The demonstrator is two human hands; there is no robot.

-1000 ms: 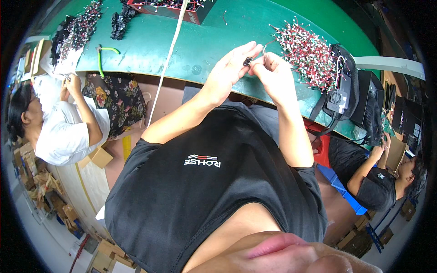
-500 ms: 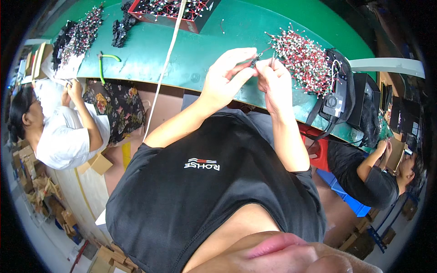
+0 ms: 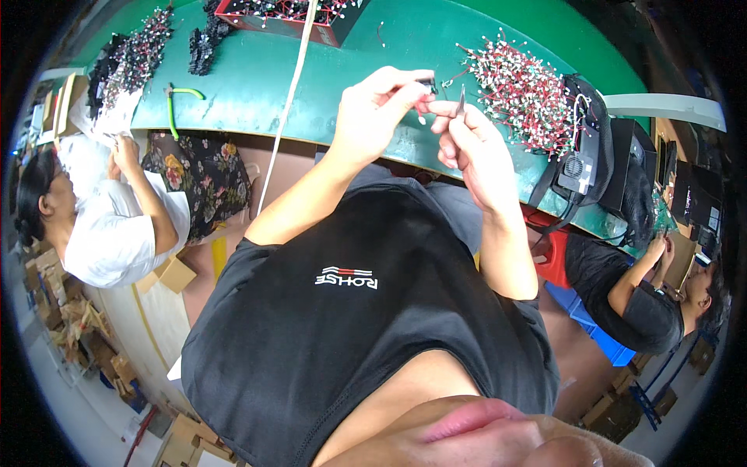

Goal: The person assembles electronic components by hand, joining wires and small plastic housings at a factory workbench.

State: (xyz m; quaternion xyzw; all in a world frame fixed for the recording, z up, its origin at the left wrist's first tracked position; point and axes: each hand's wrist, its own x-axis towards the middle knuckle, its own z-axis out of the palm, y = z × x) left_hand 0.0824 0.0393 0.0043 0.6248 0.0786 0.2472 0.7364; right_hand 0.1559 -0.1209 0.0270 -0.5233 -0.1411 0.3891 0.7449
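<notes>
- Desk [image 3: 342,74] in green ran across the top of the view, one long surface, its far edge cut off by the rim.
- One co-worker in a white top [image 3: 117,226] sat at the left end; what those hands worked on was too small to tell.
- One green-handled cutter [image 3: 177,97] lay on the desk near a dark pile of parts [image 3: 132,58].
- One red tray [image 3: 292,15] of parts sat at the top edge, partly cut off.
- One pale cord [image 3: 288,101] crossed the desk and hung down over its front edge.
- Left hand [image 3: 373,113] was pinched shut on a small dark connector [image 3: 426,82] with short red leads, held above the desk's front edge.
- Right hand [image 3: 475,148] gripped one thin metal tool [image 3: 461,100], its tip just beside the connector; its lower part was hidden in the fingers.
- One big heap of red and white wired pieces [image 3: 529,93] lay right of both hands.
- One second co-worker in black [image 3: 638,303] sat at the far right, partly cut off.
</notes>
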